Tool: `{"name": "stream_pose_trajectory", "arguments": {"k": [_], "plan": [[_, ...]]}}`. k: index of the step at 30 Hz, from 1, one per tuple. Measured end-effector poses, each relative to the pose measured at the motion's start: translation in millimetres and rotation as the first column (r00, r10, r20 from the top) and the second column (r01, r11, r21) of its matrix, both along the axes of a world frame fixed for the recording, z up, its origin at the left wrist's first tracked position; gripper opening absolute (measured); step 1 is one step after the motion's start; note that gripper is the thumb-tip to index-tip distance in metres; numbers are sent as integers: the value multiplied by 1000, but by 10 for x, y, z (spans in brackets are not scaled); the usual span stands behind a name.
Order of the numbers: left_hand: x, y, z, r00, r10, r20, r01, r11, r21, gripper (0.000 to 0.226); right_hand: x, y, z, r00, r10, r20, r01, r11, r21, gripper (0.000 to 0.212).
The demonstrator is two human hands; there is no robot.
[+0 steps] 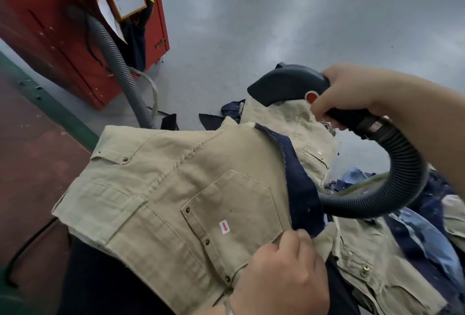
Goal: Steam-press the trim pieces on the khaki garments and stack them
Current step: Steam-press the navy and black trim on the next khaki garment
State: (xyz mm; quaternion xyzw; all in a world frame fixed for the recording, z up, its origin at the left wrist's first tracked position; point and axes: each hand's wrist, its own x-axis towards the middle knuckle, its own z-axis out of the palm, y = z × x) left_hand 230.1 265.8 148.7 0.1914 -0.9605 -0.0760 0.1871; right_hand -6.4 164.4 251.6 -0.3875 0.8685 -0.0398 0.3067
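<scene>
A khaki garment panel (161,189) with a patch pocket, rivets and a small white sticker with a red arrow lies spread in front of me. A navy trim strip (297,178) runs down its right edge. My left hand (281,272) pinches the lower end of that edge, thumb on the fabric. My right hand (357,93) grips the dark handheld steamer (286,83) by its handle near the red button, held above the garment's far end. The steamer's ribbed hose (402,176) loops down to the right. More khaki pieces (372,272) lie underneath at the right.
A red cabinet (75,38) with a paper board stands at the back left, with a grey corrugated hose (118,63) beside it. Grey floor (276,12) stretches beyond. Blue denim pieces (427,226) pile at the right. A reddish surface with a green edge (37,138) lies left.
</scene>
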Motion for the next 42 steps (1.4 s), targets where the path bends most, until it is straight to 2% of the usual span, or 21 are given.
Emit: {"name": "stream_pose_trajectory", "arguments": {"k": [5, 10, 14, 19, 22, 24, 28, 30, 35, 39, 42], "plan": [[-13, -23, 6, 999, -22, -38, 22, 1000, -7, 12, -165, 605, 401, 999, 55, -3, -55, 999, -2, 22], [-21, -18, -14, 997, -31, -72, 31, 999, 4, 11, 71, 1228, 491, 997, 75, 6, -75, 986, 148, 51], [-21, -23, -12, 996, -17, -88, 17, 1000, -3, 14, 316, 1320, 313, 991, 122, 59, -132, 970, 206, 46], [-10, -31, -19, 995, 3, -103, -9, 998, -62, 34, 319, 1101, 134, 986, 142, 90, -153, 980, 130, 31], [0, -38, 0, 996, -50, -73, 49, 999, -21, 13, 279, 909, 72, 984, 164, 71, -170, 981, 93, 18], [5, -36, -4, 997, -56, -57, 56, 998, -11, 12, 250, 768, 22, 985, 156, 77, -161, 985, 57, 14], [4, -37, 4, 997, -26, -76, 23, 999, -42, 20, 205, 482, -112, 989, 63, 134, -67, 997, 26, 17], [10, -40, 20, 998, -44, -53, 43, 999, -33, 15, 177, 343, -212, 987, 3, 159, -8, 999, 34, 20], [8, -31, 12, 998, -52, -35, 51, 999, -6, 14, 129, 62, -434, 994, -43, 100, 42, 999, 11, 29], [32, -31, -4, 997, -55, -46, 55, 998, 5, 9, -29, 166, -216, 997, -63, 46, 65, 996, -61, 21], [45, -46, -9, 995, -71, -64, 72, 997, 16, 12, -72, 567, 128, 1000, 2, 11, -1, 992, -124, 21]]}}
